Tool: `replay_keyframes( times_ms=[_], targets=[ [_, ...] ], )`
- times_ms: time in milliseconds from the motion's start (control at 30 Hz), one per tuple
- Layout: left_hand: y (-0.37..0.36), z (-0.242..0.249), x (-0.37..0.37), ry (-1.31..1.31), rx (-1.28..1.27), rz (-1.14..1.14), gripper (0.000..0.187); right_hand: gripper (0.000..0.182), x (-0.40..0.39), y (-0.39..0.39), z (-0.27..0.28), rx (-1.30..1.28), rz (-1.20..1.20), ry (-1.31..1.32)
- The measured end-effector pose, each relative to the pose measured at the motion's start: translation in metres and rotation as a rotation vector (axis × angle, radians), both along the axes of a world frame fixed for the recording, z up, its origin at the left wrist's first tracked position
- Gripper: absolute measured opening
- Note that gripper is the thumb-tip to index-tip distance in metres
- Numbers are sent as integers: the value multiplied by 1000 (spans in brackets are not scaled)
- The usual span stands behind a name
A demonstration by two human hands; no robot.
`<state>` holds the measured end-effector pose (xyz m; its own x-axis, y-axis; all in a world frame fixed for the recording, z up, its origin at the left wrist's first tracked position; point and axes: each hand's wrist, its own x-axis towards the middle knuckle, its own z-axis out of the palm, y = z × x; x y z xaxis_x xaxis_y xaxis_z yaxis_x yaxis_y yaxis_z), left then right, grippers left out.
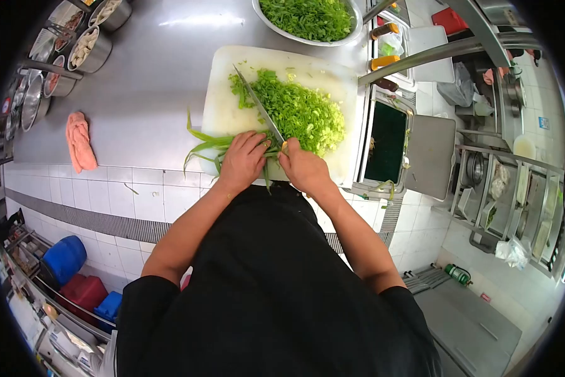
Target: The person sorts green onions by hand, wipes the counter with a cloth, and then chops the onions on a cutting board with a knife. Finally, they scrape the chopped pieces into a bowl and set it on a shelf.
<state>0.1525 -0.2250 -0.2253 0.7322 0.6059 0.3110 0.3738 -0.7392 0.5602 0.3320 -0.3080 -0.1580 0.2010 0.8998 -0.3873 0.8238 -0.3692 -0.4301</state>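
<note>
Near the front edge of a white cutting board (226, 66), my left hand (243, 161) is closed over a bunch of long green stalks (214, 142), whose leafy ends stick out to the left. My right hand (305, 168) grips the handle end of a knife (261, 107). Its blade points up and to the left across the board, beside the stalks. Chopped greens (304, 110) lie heaped right of the blade, with a few bits left of it. Behind the board stands a metal bowl (359, 24) full of chopped greens.
An orange cloth (81, 143) lies on the steel table (150, 94) at the left. Metal pots (100, 49) with food stand at the back left. Right of the board are a dark green bin opening (386, 141), bottles (385, 61) and a metal rail (445, 56).
</note>
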Motion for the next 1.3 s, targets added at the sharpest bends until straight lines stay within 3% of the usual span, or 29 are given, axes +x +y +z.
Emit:
replay_keyframes(
  times_ms=[200,367,533,900,1100,1300],
  targets=[
    [19,6,7,-9,-112,17,39,34,2,1,49,2,-20,52],
    [24,10,15,0,-174,1,27,34,5,-7,40,-91,27,22],
    [30,17,16,61,-209,-34,24,32,1,-14,66,-108,49,13],
    [39,14,21,37,-184,-67,16,29,-15,-2,-1,47,-7,1],
    [36,10,14,176,-169,-57,19,33,-12,2,9,15,12,2],
    [32,-1,7,-31,36,-111,16,31,-17,5,-10,7,-40,-9]
  ],
)
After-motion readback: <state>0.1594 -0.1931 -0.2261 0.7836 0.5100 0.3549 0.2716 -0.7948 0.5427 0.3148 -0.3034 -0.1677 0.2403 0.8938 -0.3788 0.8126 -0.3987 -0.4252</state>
